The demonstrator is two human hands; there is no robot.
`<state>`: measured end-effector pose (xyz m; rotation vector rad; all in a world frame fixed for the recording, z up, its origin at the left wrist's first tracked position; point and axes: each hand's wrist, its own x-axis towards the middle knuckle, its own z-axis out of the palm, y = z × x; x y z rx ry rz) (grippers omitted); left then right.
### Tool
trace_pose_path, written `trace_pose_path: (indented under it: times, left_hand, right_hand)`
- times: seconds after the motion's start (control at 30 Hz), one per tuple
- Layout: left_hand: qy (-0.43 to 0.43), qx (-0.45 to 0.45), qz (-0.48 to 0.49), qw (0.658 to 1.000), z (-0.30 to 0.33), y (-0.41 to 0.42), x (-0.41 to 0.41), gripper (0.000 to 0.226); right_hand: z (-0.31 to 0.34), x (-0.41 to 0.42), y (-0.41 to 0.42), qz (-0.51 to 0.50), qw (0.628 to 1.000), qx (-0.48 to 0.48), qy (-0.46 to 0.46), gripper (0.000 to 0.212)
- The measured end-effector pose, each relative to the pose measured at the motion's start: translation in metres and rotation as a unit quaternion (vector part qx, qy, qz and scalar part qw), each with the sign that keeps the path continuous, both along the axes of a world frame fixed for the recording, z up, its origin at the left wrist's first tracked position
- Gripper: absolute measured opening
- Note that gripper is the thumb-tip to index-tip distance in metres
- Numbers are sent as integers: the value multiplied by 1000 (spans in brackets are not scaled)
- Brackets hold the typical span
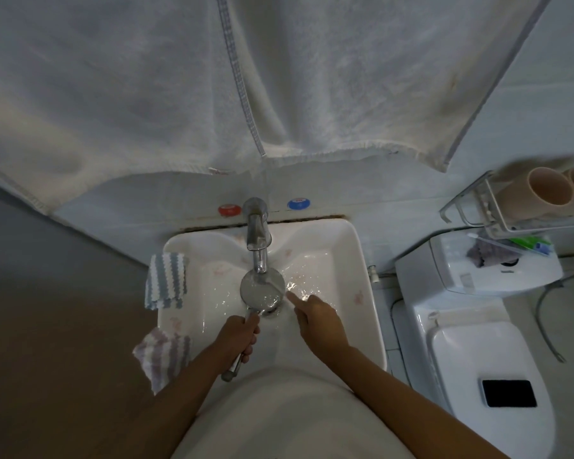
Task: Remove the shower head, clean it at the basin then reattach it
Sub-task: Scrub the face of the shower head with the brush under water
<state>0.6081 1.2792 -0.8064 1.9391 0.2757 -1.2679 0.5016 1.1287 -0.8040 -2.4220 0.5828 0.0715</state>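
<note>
The left hand is gripping the handle of the shower head, its fingers wrapped tightly around it; the round face is lying just beyond these fingers, under the tap, and water is running over it into the basin; the right hand is holding nothing, its index finger stretched out and the others curled, the tip almost touching the head's right edge; two striped cloths are hanging on the rim, left of the left fingers.
</note>
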Motion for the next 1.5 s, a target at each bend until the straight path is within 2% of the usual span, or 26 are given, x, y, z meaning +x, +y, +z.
trace_pose_path:
  times: [0.07,0.2,0.33,0.47,0.6,0.73,0.87,1.0,1.13,1.27,1.4,1.5]
  left_hand:
    - [-2,-1,-9,1000,1,-2,-2,32]
    - [-8,-3,-10,1000,1,-4,-1,34]
    - [-4,-8,-20,1000,2,-9,-1,34]
    - [-3,-9,-31,999,4,-13,-1,33]
    - [-11,-4,-55,998,3,-12,-2,31]
    - [-17,-3,-66,998,2,-11,-3,30]
    - [-26,11,-93,995,2,-10,-3,27]
    - [-31,22,-96,995,0,-9,-4,29]
    - [-36,25,-111,993,1,-8,-4,28]
    - [-42,29,-112,992,0,-9,-4,27]
    - [-52,34,-117,991,-1,-6,-4,28]
    - [-51,36,-108,992,-3,-5,-3,28]
  right_hand:
    - [-2,0,-2,-12,1000,-9,8,45]
    - [4,-3,4,33,999,24,0,44]
    - [-1,3,-2,-18,1000,-7,8,45]
    - [3,0,5,23,1000,19,2,42]
    - [-2,0,1,-26,1000,-15,-3,43]
    - [1,-2,5,17,1000,15,-3,42]
    - [-6,0,0,-33,999,-7,-2,42]
    - [-2,-2,5,20,1000,20,-4,41]
    - [-7,2,0,-28,1000,-10,-1,43]
    - [-1,1,5,33,999,10,-11,40]
    - [-6,5,-1,-36,999,-22,9,46]
    - [-3,1,4,14,1000,22,11,42]
